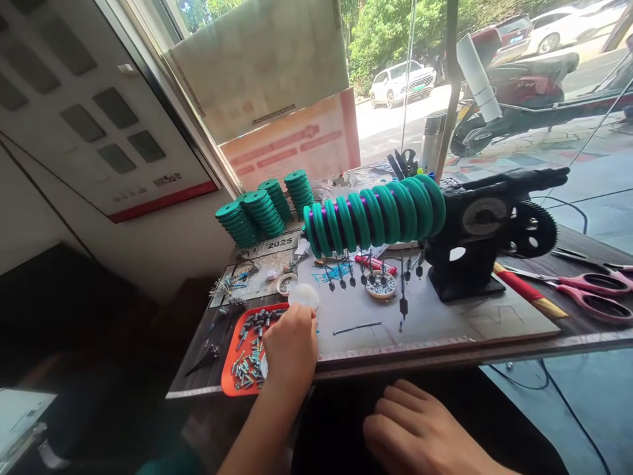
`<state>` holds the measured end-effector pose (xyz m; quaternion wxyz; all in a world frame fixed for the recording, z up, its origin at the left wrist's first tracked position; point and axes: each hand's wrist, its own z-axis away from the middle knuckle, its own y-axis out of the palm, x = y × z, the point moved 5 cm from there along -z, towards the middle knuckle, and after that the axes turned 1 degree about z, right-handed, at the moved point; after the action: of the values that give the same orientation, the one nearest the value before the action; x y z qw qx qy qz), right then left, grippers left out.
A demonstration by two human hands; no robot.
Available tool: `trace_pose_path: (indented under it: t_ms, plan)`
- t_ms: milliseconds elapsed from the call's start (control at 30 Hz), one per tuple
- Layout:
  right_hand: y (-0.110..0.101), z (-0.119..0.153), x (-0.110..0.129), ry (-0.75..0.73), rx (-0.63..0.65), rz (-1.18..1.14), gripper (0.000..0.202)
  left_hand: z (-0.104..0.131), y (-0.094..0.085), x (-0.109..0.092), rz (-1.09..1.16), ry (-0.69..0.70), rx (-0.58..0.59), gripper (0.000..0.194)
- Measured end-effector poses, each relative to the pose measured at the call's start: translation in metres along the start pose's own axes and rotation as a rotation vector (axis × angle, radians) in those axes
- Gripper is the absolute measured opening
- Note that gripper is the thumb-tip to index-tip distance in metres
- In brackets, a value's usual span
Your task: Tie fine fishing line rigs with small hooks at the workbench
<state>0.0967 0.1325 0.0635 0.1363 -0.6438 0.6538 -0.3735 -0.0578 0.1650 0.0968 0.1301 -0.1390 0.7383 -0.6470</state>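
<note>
My left hand is closed over the right edge of an orange-red tray; I cannot make out what its fingers hold. Inside the tray lie dark cylindrical weights and small metal pins. A round white disc shows just beyond my knuckles. My right hand lies with curled fingers over my dark-clothed lap, below the table edge, and nothing shows in it. Ahead, a black geared machine carries a row of green spools, with thin lines and small dark weights hanging below.
A small bowl of metal beads sits under the spools, near a red tube and blue strips. Stacks of green spools stand at the back left. Pink-handled scissors lie at the right. A thin dark rod lies on the board.
</note>
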Motion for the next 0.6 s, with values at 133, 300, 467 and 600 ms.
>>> trace_pose_path:
  t_ms: [133, 300, 467, 600]
  plan:
    - [-0.007, 0.002, -0.006, 0.135, -0.033, -0.153, 0.026, 0.020, -0.026, 0.002, 0.339, 0.067, -0.184, 0.017]
    - [-0.014, 0.015, -0.014, 0.381, 0.057, -0.323, 0.012, 0.074, -0.011, 0.008, 1.308, -0.096, -0.079, 0.020]
    - [-0.016, 0.020, -0.009, 0.413, 0.097, -0.334, 0.012, 0.117, 0.048, 0.006, 1.545, -0.422, 0.002, 0.035]
    - [-0.015, 0.018, -0.002, 0.373, 0.117, -0.308, 0.012, 0.124, 0.066, 0.006, 1.505, -0.423, -0.004, 0.026]
